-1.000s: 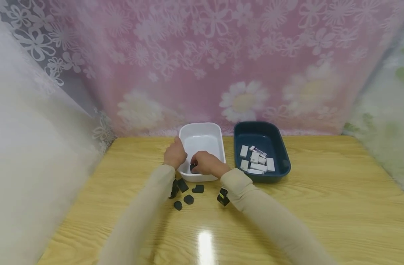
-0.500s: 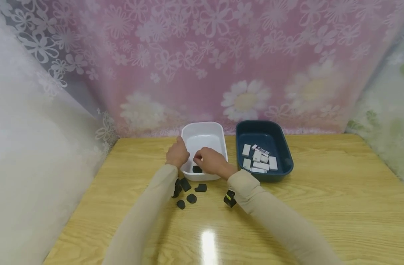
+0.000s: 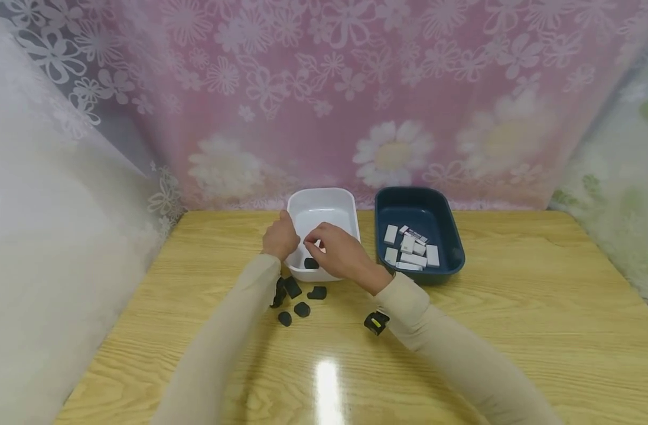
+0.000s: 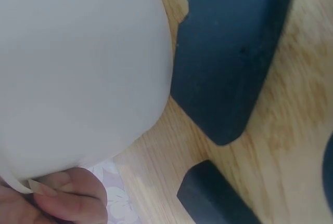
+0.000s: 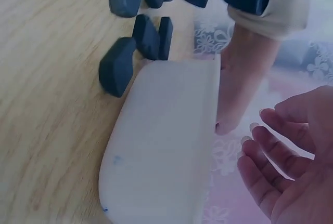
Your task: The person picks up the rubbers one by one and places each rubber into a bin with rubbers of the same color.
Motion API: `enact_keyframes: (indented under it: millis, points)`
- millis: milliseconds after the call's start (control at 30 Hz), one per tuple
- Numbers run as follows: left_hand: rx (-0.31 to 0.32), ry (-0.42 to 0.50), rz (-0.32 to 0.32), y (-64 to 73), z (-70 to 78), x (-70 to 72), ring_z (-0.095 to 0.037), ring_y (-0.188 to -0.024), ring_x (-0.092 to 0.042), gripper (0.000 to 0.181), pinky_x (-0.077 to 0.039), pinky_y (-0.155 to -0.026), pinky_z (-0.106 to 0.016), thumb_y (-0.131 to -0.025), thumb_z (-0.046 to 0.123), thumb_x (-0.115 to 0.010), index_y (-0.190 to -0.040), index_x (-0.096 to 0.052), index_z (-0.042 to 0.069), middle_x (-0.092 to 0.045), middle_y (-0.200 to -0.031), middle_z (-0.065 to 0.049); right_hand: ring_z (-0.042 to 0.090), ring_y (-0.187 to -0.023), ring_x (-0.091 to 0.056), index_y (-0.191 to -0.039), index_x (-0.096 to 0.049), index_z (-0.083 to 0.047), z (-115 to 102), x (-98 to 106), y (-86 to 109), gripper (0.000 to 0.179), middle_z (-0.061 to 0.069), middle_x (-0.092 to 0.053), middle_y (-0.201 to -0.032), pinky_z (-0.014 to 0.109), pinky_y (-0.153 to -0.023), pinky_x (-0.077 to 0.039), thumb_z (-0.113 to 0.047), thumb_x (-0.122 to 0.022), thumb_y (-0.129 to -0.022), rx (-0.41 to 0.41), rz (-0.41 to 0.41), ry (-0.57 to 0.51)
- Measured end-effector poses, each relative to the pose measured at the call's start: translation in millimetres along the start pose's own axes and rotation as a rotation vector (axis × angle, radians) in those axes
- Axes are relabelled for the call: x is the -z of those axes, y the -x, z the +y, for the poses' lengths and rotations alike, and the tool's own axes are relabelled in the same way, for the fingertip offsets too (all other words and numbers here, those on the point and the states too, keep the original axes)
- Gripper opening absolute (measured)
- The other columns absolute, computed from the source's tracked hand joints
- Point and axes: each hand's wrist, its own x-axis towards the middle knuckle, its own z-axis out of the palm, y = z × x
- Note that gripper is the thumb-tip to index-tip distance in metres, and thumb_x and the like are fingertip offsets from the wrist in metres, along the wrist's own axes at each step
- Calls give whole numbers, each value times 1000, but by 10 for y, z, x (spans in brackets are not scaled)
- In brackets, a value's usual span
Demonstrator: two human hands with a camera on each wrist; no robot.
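Note:
My left hand (image 3: pixel 281 238) grips the left rim of a white basin (image 3: pixel 324 208); the left wrist view shows the fingers (image 4: pixel 78 195) pinching its edge. Over the basin's near part hovers my right hand (image 3: pixel 341 252), fingers loosely bent. In the right wrist view nothing lies between those fingers (image 5: pixel 273 154). A small black block (image 3: pixel 311 263) lies inside the basin below the right hand, partly covered by it. Several dark, chipped-looking blocks (image 3: pixel 317 293) are scattered on the table just in front of the basin; one big angular block (image 4: pixel 229 63) fills much of the left wrist view.
To the right of the white basin stands a dark blue basin (image 3: pixel 419 211) with several small white blocks (image 3: pixel 413 260) in its near half. Both basins sit at the back of the wooden table (image 3: pixel 515 295), against a pink flowered cloth (image 3: pixel 302 118).
My right hand has let go of the black block inside the white basin and drawn up and slightly right. The left hand has kept its hold on the rim.

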Motion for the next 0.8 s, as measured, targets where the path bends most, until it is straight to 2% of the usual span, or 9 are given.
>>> enact_keyframes:
  millis: [133,233,500,600,800]
  points:
    - [-7,2,-6,16,-5,0,-38,-86,-63,52,-52,-70,-46,-89,13,-62,-130,-35,-4,-62,-99,-22,18,-85,-59,-102,-70,-9,-60,32,128,16,0,-61,-97,28,-76,-48,-16,-58,-95,56,13,-46]
    - [-17,9,0,13,-11,0,-38,-85,-64,53,-52,-69,-47,-90,12,-61,-132,-34,-4,-62,-98,-23,15,-81,-57,-101,-70,-8,-91,22,238,15,-2,-60,-94,27,-74,-47,-15,-58,-95,99,12,-66]
    - [-35,12,-2,-16,-41,23,-38,-84,-63,54,-52,-69,-47,-90,15,-60,-132,-32,-4,-61,-98,-24,8,-74,-54,-97,-71,-11,-180,-91,456,10,-5,-61,-87,22,-66,-46,-14,-62,-93,156,-68,19]
    - [-22,6,-11,-4,-41,18,-38,-85,-63,56,-52,-70,-47,-90,15,-61,-134,-31,-4,-61,-99,-23,9,-76,-55,-98,-71,-10,-183,-153,518,10,-4,-62,-89,23,-67,-47,-14,-63,-92,152,-97,35]
    - [-2,2,-19,-21,-16,-22,-37,-85,-63,56,-52,-70,-46,-91,15,-60,-135,-31,-3,-61,-100,-22,13,-88,-59,-105,-70,-10,-133,-220,618,17,0,-62,-102,31,-73,-50,-20,-63,-92,77,-179,104]
